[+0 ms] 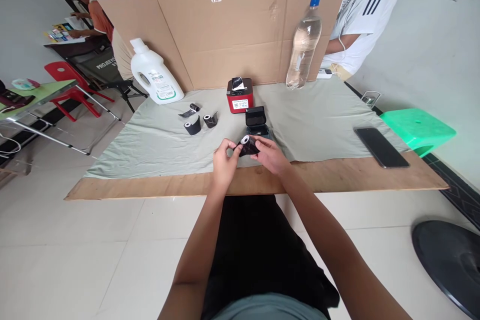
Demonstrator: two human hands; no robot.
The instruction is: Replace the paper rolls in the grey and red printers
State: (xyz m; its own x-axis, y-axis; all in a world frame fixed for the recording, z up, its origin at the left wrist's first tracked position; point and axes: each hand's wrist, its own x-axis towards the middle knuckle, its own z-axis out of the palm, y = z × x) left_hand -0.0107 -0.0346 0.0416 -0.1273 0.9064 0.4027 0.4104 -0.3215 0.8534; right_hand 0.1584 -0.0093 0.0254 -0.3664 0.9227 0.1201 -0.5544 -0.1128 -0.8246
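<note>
Between my two hands is a small roll of black film (250, 147) with a white core, just above the table's near edge. My left hand (225, 157) pinches the loose end of the film. On the other side, my right hand (272, 154) grips the body of the roll. Right behind the roll stands a small dark printer (256, 119) with its lid up, partly hidden by my hands. Farther back is a red and black printer (240, 96) with a dark shiny strip on top. More black rolls (192, 125) lie to the left.
A white jug (155, 75) and a water bottle (304, 47) stand before a cardboard screen (232, 35). A phone (381, 147) lies at the right, near a green stool (418, 127). Two other people are beyond the screen. The wooden edge (150, 186) runs along the front.
</note>
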